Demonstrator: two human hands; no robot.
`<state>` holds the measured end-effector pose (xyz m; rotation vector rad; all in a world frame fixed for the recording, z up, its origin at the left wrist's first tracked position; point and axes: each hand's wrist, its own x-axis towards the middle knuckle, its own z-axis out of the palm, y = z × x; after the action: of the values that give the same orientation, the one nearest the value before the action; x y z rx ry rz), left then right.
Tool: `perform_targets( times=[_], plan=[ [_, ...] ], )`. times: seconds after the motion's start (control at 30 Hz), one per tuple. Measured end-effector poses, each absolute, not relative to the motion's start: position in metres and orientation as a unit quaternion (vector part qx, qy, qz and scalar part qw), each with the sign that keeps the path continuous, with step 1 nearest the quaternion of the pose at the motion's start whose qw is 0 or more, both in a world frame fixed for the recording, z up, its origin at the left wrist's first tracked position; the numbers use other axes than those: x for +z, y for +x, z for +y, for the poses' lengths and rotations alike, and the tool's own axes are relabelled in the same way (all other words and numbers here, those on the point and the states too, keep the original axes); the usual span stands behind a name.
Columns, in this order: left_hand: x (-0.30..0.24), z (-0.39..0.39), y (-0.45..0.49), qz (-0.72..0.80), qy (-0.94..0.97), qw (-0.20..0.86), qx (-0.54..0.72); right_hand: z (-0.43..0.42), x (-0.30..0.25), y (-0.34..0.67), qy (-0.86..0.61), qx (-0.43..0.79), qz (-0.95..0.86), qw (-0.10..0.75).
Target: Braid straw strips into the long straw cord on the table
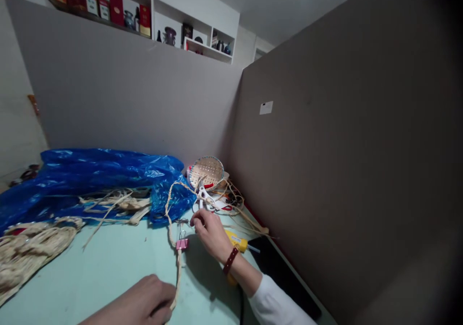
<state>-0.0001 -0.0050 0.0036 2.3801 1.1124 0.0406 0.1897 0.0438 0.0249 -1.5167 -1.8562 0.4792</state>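
Observation:
My left hand [155, 298] is closed around the lower end of a braided straw cord [178, 272] near the bottom edge. A pink binder clip [182, 244] grips this cord farther up, above the pale green tabletop. From the clip the cord loops up and back toward a pair of white-handled scissors [203, 198]. My right hand [210, 233] reaches in just below the scissors' handles, fingers bent and apart from the thumb, with nothing visible in them. Whether its fingertips touch the scissors I cannot tell. A yellow glue gun [236, 239] lies partly hidden behind my right wrist.
Blue plastic sheeting [108, 170] lies along the back, with loose straw strips [123, 202] on it. A bundle of straw [36, 243] lies at left. A woven basket [207, 170] leans in the far corner. A black mat [289, 279] runs beside the right partition [325, 146].

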Motion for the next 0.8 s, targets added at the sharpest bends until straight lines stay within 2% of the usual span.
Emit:
perform_targets(
  times=[0.2,0.37,0.5,0.63,0.7,0.8],
  plan=[
    [0.020,0.000,-0.001,0.437,0.857,0.270,-0.033,0.046,0.002,0.193,-0.566,0.175,-0.768,0.243],
    [0.012,0.015,-0.013,0.441,0.859,0.257,-0.039,0.044,-0.002,0.186,-0.586,0.154,-0.762,0.227],
    [0.008,0.023,-0.017,0.443,0.861,0.248,-0.028,0.047,-0.002,0.188,-0.590,0.181,-0.728,0.298],
    [0.005,0.028,-0.019,0.454,0.860,0.234,-0.013,0.058,-0.011,0.189,-0.521,0.420,-0.586,0.456],
    [0.003,0.031,-0.020,0.465,0.857,0.220,-0.008,0.064,-0.015,0.189,-0.482,0.501,-0.526,0.490],
    [0.000,0.035,-0.022,0.480,0.855,0.197,-0.009,0.068,-0.016,0.190,-0.452,0.537,-0.508,0.500]
  ],
)
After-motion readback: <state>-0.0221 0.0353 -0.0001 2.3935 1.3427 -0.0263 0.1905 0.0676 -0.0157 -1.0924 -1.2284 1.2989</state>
